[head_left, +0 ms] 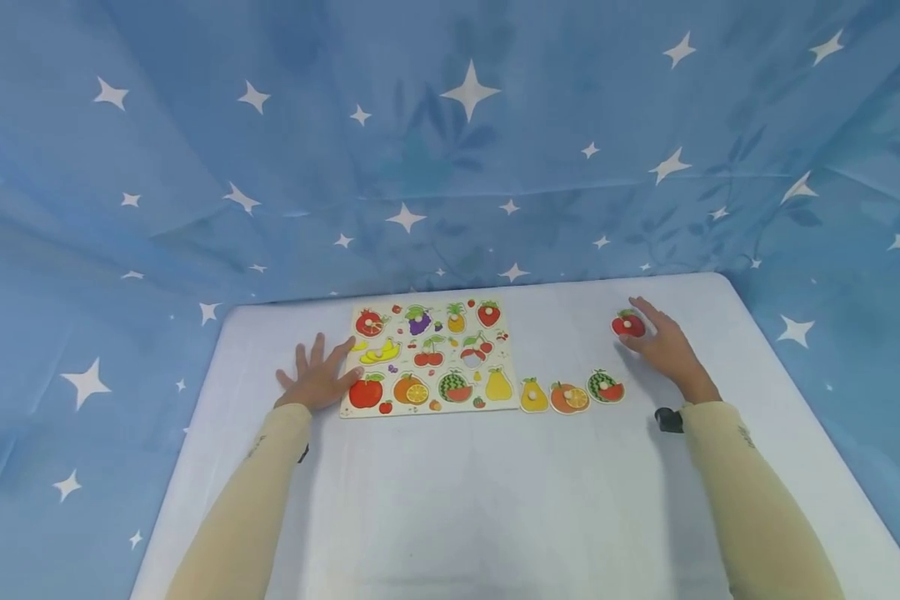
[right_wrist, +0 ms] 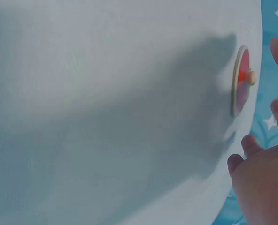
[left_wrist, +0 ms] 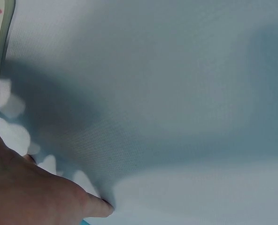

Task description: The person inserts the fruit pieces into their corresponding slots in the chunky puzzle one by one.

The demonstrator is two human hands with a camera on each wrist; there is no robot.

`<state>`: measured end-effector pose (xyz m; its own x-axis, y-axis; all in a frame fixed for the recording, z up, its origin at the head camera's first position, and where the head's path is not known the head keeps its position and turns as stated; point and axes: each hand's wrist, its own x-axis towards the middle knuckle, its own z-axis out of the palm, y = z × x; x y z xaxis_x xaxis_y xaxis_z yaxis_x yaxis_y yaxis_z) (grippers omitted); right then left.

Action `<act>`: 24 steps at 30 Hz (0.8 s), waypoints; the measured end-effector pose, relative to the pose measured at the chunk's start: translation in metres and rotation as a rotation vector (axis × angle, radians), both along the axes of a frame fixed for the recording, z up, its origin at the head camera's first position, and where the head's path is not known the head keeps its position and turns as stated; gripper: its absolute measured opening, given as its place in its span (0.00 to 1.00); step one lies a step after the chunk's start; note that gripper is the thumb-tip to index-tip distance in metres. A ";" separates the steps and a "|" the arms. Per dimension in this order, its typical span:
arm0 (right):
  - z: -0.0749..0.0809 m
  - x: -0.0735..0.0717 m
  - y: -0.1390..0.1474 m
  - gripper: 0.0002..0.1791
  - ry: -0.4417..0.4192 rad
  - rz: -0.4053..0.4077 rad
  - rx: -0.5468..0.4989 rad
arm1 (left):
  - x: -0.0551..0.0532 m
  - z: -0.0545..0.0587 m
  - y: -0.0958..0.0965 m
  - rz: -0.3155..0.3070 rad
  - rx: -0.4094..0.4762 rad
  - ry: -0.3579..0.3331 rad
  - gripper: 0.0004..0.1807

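Note:
In the head view my left hand (head_left: 315, 379) lies with fingers spread at the left edge of a wooden fruit puzzle board (head_left: 427, 402); its thumb and index finger reach onto the board. The left wrist view shows that hand (left_wrist: 35, 192) beside the board's edge. On the right, my right hand (head_left: 666, 348) is over the table, thumb and fingers apart around a red apple piece (head_left: 627, 324). From the right wrist, the apple piece (right_wrist: 242, 82) lies on the table with its knob up, and a gap shows between knob and fingers.
Right of the board, in a row, lie a pear piece (head_left: 534, 397), an orange piece (head_left: 569, 398) and a watermelon piece (head_left: 606, 387). Several fruits with knobs sit in the board's upper rows. A blue star-patterned curtain (head_left: 420, 183) surrounds the white table (head_left: 480, 500).

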<state>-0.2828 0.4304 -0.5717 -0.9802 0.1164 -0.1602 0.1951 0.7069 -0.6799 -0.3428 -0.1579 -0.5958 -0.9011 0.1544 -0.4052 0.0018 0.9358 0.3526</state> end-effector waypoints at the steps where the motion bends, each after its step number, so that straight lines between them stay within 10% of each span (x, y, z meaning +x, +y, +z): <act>1: -0.001 0.000 0.001 0.43 -0.013 -0.015 -0.010 | 0.000 0.000 0.000 -0.001 -0.001 0.001 0.45; 24: -0.035 -0.012 -0.006 0.16 0.172 -0.258 0.098 | 0.005 0.004 0.003 0.010 -0.007 0.015 0.44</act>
<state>-0.2944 0.4245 -0.6062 -0.9282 0.3709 0.0290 0.2646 0.7129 -0.6495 -0.3375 -0.1549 -0.5914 -0.9085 0.1424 -0.3929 -0.0028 0.9381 0.3463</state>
